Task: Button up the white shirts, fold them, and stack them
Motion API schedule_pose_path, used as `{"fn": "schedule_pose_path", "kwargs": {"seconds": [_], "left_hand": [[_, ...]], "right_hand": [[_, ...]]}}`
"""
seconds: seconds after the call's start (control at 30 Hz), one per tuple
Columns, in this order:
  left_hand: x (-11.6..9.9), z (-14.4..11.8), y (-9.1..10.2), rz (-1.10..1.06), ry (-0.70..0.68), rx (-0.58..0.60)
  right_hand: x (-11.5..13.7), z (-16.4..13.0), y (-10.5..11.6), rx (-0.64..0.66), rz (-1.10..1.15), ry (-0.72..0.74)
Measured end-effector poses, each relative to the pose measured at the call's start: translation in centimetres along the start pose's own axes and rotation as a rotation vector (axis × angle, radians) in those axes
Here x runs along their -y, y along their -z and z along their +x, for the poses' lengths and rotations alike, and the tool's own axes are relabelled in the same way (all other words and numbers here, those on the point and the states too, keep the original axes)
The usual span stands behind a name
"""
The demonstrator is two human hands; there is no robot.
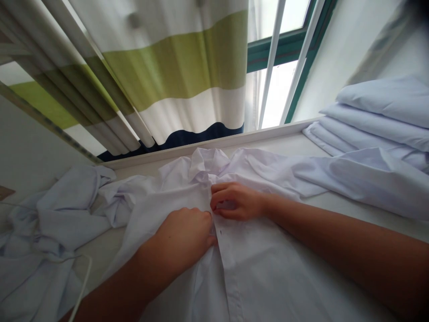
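A white shirt (268, 259) lies spread out in front of me, its collar at the far end and its front placket running toward me. My left hand (187, 235) is closed on the placket edge, the fingertips partly hidden under the cloth. Just beyond it and to the right, my right hand (236, 201) pinches the same front edge, with thumb and fingers curled together. Below the hands a small dark mark, perhaps a buttonhole, shows on the placket. Whether a button sits between the fingers is hidden.
Folded white garments (385, 116) are stacked at the right. Crumpled white cloth (73, 205) lies at the left, with a thin white cable (87, 268) over it. Behind the raised table edge (214, 143) hang striped curtains (174, 67), beside a barred window (281, 85).
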State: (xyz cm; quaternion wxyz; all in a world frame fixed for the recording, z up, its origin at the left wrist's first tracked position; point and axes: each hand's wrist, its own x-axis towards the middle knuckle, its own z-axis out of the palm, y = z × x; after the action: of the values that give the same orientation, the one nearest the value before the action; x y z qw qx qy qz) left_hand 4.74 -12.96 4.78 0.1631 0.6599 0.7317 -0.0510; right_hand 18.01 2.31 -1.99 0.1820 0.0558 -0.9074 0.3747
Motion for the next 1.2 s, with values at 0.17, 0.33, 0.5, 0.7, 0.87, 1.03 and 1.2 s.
{"fn": "schedule_pose_path", "kwargs": {"seconds": [0.17, 0.33, 0.5, 0.7, 0.87, 1.03, 1.2], "left_hand": [[0.3, 0.4, -0.9, -0.089, -0.061, -0.009], [1.4, 0.0, -0.6, -0.07, -0.101, 0.042], [2.5, 0.2, 0.3, -0.175, -0.081, 0.011], [2.6, 1.3, 1.9, -0.536, 0.028, -0.118], [2.4, 3.6, -0.7, -0.885, -0.045, -0.313], [2.1, 4.8, -4.6, -1.14, -0.065, -0.348], [2.5, 4.3, -5.4, -1.261, -0.117, -0.277]], "right_hand": [[0.4, -0.1, 0.6, 0.202, 0.009, 0.07], [0.9, 0.0, 0.8, 0.257, -0.082, 0.065], [1.6, 0.2, 1.3, 0.27, -0.138, 0.125], [1.4, 0.3, 2.0, 0.255, -0.088, 0.135], [0.2, 0.0, 2.4, 0.073, 0.257, 0.018], [-0.7, -0.2, 2.3, -0.105, 0.347, -0.107], [-0.7, 0.0, 1.7, -0.147, 0.233, -0.182]]}}
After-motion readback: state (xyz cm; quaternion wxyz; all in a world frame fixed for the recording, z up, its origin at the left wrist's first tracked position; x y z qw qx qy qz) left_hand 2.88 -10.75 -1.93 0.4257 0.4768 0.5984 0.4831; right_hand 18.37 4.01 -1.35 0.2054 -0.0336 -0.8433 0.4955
